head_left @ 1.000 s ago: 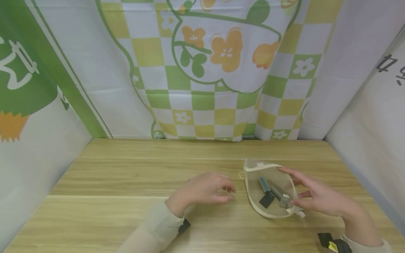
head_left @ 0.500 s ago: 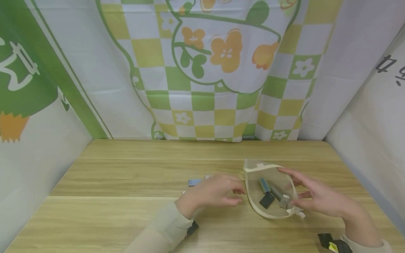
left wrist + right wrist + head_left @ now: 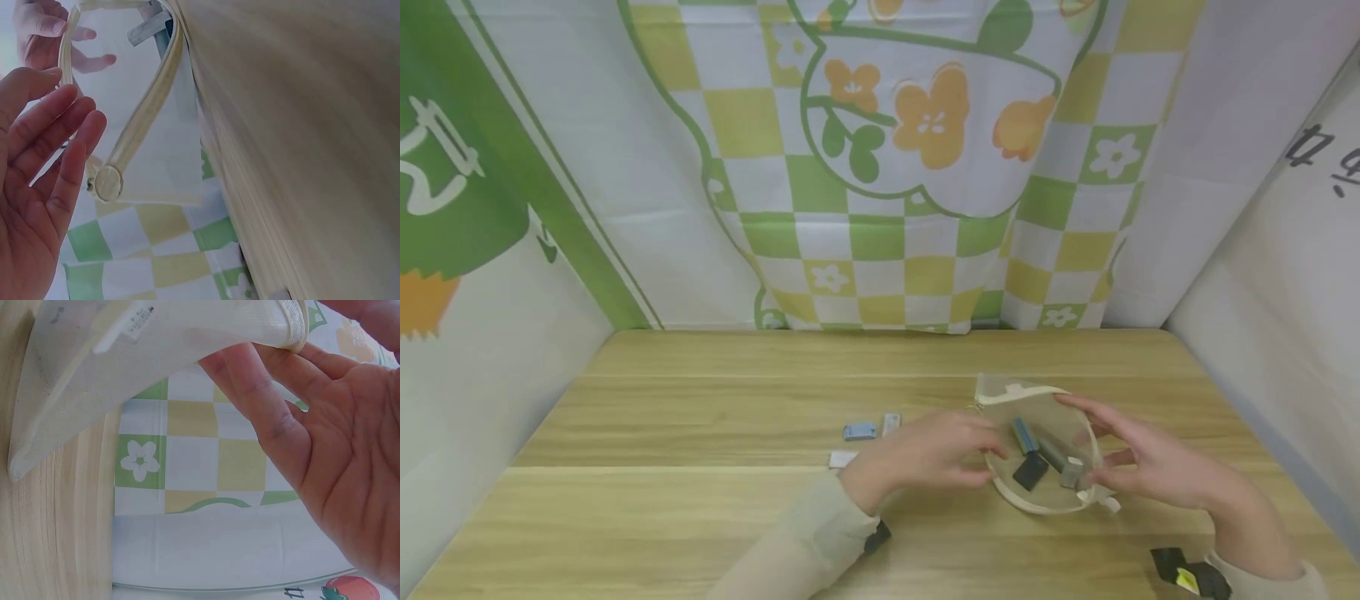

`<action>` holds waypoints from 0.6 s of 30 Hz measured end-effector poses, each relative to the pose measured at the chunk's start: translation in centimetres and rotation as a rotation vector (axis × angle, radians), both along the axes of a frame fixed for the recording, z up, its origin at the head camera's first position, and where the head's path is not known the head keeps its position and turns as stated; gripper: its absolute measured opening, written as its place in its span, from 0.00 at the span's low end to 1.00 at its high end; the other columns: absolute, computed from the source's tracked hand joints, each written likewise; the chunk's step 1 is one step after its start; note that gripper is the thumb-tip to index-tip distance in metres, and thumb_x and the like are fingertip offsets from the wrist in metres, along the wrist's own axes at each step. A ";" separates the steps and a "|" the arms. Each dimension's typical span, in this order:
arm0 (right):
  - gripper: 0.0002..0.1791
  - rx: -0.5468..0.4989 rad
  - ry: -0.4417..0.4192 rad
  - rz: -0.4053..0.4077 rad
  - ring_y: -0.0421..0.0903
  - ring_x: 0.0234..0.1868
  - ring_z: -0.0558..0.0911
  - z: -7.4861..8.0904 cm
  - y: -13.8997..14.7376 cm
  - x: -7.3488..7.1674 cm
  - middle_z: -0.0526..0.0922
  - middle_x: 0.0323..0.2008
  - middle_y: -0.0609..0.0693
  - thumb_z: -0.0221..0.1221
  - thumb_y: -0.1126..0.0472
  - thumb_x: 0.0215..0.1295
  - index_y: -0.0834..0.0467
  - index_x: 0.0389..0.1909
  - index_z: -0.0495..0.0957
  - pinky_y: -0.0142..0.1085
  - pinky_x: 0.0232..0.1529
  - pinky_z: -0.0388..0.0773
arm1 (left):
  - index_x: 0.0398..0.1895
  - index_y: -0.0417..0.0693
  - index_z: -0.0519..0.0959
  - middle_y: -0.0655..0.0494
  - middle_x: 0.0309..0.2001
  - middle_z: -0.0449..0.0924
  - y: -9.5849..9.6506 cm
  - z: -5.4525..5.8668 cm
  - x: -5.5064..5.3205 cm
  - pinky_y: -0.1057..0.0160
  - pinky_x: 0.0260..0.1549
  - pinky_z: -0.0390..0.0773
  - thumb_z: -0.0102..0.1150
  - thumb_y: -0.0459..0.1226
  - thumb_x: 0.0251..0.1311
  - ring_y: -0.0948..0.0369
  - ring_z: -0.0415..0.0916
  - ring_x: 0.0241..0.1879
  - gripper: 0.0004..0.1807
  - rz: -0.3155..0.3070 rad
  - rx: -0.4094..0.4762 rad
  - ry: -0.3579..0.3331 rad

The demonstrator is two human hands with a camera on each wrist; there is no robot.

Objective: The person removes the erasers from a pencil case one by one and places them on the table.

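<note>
A pale mesh zipper pouch point(image 3: 1041, 505) sits on the table at the right, its cream zipper edge forming a round mouth. Inside lie a dark flat piece point(image 3: 1031, 471), a blue-green stick point(image 3: 1024, 437) and a grey block point(image 3: 1071, 472). My right hand point(image 3: 1165, 467) holds the pouch's right side, index fingertip at the far rim and thumb lower down. My left hand point(image 3: 925, 454) is at the left rim, palm partly hidden in the head view. Its fingers point(image 3: 69, 169) are loosely bent beside the zipper edge, nothing between them. A round zipper pull point(image 3: 109, 182) hangs close by.
Left of the pouch, small items lie on the wooden table point(image 3: 700, 517): a blue one point(image 3: 860, 431), a pale upright-lying one point(image 3: 891, 424) and a white one point(image 3: 842, 458) partly behind my left wrist. A checked curtain point(image 3: 880, 242) hangs along the back edge.
My left hand has moved right to the pouch's rim, uncovering the small items on the table behind it. My right hand and the pouch have hardly moved.
</note>
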State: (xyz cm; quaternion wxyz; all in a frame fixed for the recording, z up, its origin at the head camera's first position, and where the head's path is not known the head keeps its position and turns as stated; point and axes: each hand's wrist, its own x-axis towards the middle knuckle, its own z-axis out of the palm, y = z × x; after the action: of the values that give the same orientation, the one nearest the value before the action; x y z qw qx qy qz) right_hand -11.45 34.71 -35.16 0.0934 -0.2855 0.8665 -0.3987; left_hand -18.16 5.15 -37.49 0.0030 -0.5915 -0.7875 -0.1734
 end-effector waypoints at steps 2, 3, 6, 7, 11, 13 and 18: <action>0.48 0.002 -0.008 -0.001 0.29 0.59 0.71 0.1 -0.1 0.0 0.57 0.72 0.63 0.66 0.64 0.61 0.53 0.78 0.51 0.35 0.45 0.84 | 0.50 0.49 0.82 0.59 0.51 0.83 0.3 -0.1 0.0 0.79 0.56 0.71 0.63 0.40 0.63 0.66 0.79 0.52 0.13 -0.008 0.002 0.013; 0.48 0.004 -0.011 -0.003 0.29 0.59 0.71 0.1 -0.1 0.0 0.57 0.72 0.63 0.66 0.64 0.61 0.53 0.78 0.51 0.35 0.45 0.84 | 0.50 0.49 0.83 0.59 0.52 0.83 0.5 -0.2 0.0 0.78 0.58 0.71 0.63 0.40 0.63 0.66 0.79 0.53 0.13 -0.013 0.005 0.015; 0.48 0.013 -0.009 -0.006 0.29 0.59 0.70 0.1 -0.1 0.0 0.56 0.73 0.63 0.67 0.63 0.61 0.52 0.78 0.51 0.35 0.45 0.84 | 0.49 0.49 0.83 0.60 0.52 0.82 0.9 -0.3 0.0 0.77 0.60 0.70 0.63 0.40 0.63 0.66 0.79 0.54 0.13 -0.033 0.009 0.033; 0.48 0.016 -0.008 -0.008 0.29 0.59 0.70 0.1 -0.1 0.0 0.56 0.73 0.62 0.67 0.63 0.61 0.52 0.78 0.51 0.35 0.45 0.84 | 0.49 0.49 0.83 0.59 0.52 0.82 1.1 -0.3 0.0 0.77 0.60 0.70 0.63 0.40 0.63 0.66 0.79 0.55 0.13 -0.041 0.013 0.033; 0.48 0.015 -0.010 -0.006 0.31 0.58 0.72 0.2 -0.1 0.0 0.58 0.72 0.61 0.67 0.62 0.62 0.52 0.78 0.51 0.34 0.45 0.84 | 0.48 0.48 0.83 0.59 0.52 0.82 1.8 -0.2 0.0 0.77 0.60 0.70 0.63 0.39 0.63 0.65 0.78 0.55 0.12 -0.056 0.002 0.058; 0.47 0.014 -0.015 -0.005 0.31 0.58 0.72 0.2 -0.1 0.0 0.58 0.72 0.62 0.66 0.62 0.62 0.52 0.78 0.51 0.34 0.44 0.84 | 0.49 0.48 0.83 0.60 0.52 0.82 2.2 -0.2 0.1 0.77 0.60 0.70 0.63 0.39 0.63 0.66 0.78 0.55 0.12 -0.054 -0.016 0.075; 0.47 0.019 -0.018 -0.003 0.32 0.57 0.73 0.4 -0.2 0.0 0.60 0.70 0.62 0.66 0.61 0.63 0.52 0.78 0.51 0.34 0.44 0.84 | 0.52 0.49 0.83 0.61 0.52 0.82 3.4 -0.1 0.2 0.77 0.58 0.71 0.61 0.41 0.65 0.68 0.77 0.53 0.14 -0.055 -0.094 0.117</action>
State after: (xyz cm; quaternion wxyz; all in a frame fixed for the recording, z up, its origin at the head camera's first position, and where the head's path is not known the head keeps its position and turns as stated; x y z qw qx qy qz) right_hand -11.43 34.54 -34.78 0.1033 -0.2798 0.8696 -0.3934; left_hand -17.93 8.50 -37.54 0.0167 -0.6217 -0.7765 -0.1014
